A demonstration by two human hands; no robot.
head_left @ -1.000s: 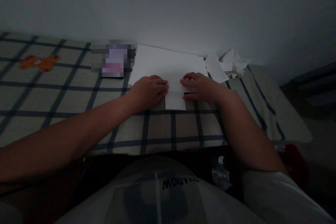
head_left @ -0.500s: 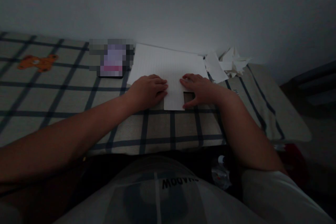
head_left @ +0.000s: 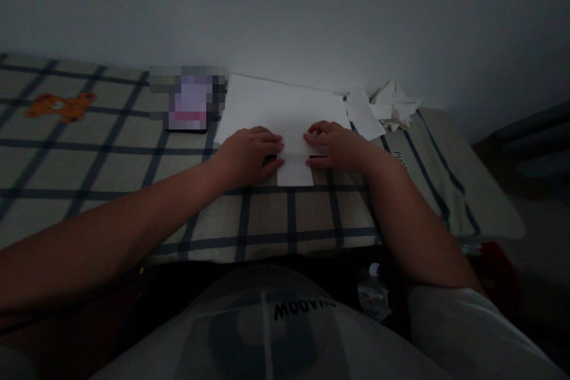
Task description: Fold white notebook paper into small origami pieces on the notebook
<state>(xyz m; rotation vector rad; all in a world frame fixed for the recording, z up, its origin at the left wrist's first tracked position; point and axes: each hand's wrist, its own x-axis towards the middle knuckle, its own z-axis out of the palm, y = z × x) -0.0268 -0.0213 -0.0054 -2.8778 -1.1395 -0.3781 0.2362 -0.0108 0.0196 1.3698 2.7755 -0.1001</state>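
Your left hand [head_left: 250,154] and right hand [head_left: 345,147], thumbs spread from fingers, touched opposite edges of the narrow white paper strip [head_left: 294,172] between them, nearer than the wide white lined-paper sheet [head_left: 285,101], where uneven pressure could have skewed it.

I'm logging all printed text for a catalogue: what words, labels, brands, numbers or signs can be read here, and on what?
"SHADOW": on the shirt, upside down; its first letter is unclear.
"PHO": on the checked tablecloth, third letter uncertain, the rest hidden.
Phone: screen pixelated, unreadable.
Plastic bottle: any label is too blurred to read.
Lined paper: no words can be made out.
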